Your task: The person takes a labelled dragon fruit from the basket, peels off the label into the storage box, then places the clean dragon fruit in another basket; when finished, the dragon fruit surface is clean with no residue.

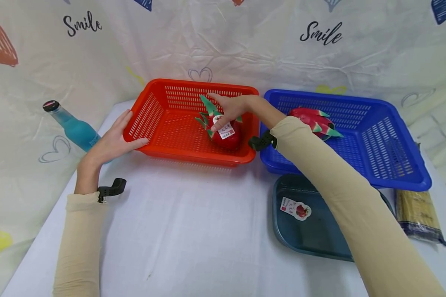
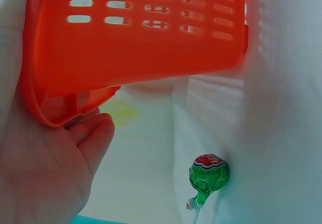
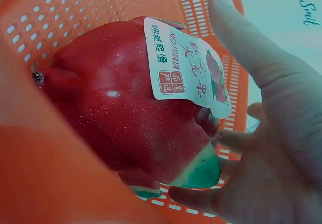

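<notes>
My left hand point(image 1: 113, 138) rests against the left front corner of a red basket point(image 1: 178, 156), thumb along the front rim and fingers along the left side. In the left wrist view the rim lies against the palm. Inside the basket, toward its right end, is a red dragon fruit point(image 1: 228, 140) with green-tipped leaves and a white label point(image 3: 176, 65). My right hand point(image 1: 232, 108) reaches over it with thumb and fingers spread around its leafy end. In the right wrist view the thumb stands apart from the fruit, while the fingers are close to its leaves.
A blue basket point(image 1: 401, 181) on the right holds another dragon fruit point(image 1: 312, 119). In front is a dark tray point(image 1: 301, 243) with a label point(image 1: 295, 208), beside a yellowish packet point(image 1: 418, 210). A blue bottle point(image 1: 78, 130) leans at left; a green-wrapped lollipop point(image 2: 209, 176) lies near the red basket.
</notes>
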Tool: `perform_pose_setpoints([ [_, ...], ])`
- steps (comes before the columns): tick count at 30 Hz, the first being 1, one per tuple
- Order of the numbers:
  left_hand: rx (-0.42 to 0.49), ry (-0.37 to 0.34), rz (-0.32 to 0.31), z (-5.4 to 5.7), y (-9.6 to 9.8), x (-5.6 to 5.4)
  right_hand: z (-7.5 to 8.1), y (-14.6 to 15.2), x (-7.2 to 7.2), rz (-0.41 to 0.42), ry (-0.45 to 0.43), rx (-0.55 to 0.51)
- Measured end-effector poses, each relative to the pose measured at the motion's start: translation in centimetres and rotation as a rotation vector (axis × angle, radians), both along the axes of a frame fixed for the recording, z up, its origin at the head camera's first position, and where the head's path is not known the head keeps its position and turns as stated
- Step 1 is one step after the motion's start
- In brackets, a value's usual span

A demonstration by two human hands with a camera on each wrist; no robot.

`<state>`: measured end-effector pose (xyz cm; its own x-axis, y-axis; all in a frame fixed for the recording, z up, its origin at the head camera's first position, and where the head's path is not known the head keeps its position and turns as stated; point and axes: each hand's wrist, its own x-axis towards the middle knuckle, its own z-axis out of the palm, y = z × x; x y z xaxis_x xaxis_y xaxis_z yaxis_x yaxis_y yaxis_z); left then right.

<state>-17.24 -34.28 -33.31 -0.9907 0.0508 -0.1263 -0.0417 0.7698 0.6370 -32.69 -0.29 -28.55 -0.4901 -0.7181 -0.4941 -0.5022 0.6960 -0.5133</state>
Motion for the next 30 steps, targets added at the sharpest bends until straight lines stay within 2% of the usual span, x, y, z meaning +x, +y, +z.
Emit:
perform_pose_setpoints([
  [3,0.0,-0.002,-0.003,-0.01,0.02,0.01,-0.17,-0.06,0.05,0.009,-0.039,0.033],
  [14,-0.006,-0.003,0.002,-0.13,-0.06,0.16,-0.56,-0.25,0.09,0.033,-0.052,0.074],
  [23,-0.008,-0.001,0.001,0.05,0.07,0.08,-0.55,-0.42,-0.05,0.07,-0.005,0.157],
  [30,-0.007,0.002,-0.001,0.08,-0.02,0.09,-0.49,-0.36,0.03,0.068,-0.029,0.141],
])
